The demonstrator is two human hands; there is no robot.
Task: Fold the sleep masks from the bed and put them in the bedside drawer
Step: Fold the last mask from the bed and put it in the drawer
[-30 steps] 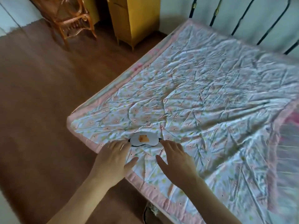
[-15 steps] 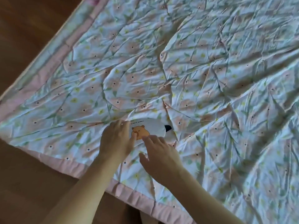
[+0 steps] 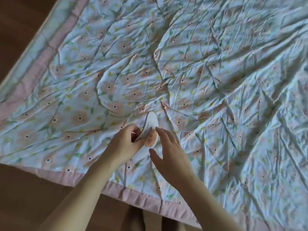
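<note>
The sleep mask shows only in part — its near end lies behind the fingers of the left hand, and the bear print is half covered by the right hand. Lettering beside the left fingertips is too blurred to read. Both forearms and the quilt run off the frame — its far side smeared.

I see a bed under a crumpled floral quilt with pink edging; near its near edge a white sleep mask stands partly lifted.
</note>
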